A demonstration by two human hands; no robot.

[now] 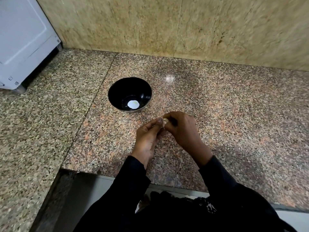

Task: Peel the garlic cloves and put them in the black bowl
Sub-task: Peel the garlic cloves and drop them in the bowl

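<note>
We pinch a clove between both hands, left hand and right hand curled round it above the counter. The bowl lies just ahead and left, nearer our left hand; the clove's axis is hidden.

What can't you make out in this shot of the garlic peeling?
Head view only:
- garlic clove: mostly hidden by the fingers of the left hand and right hand; peel progress unclear.
- black bowl: white spot inside, glare or contents unclear.
- white appliance: cut off by frame edge.
</note>
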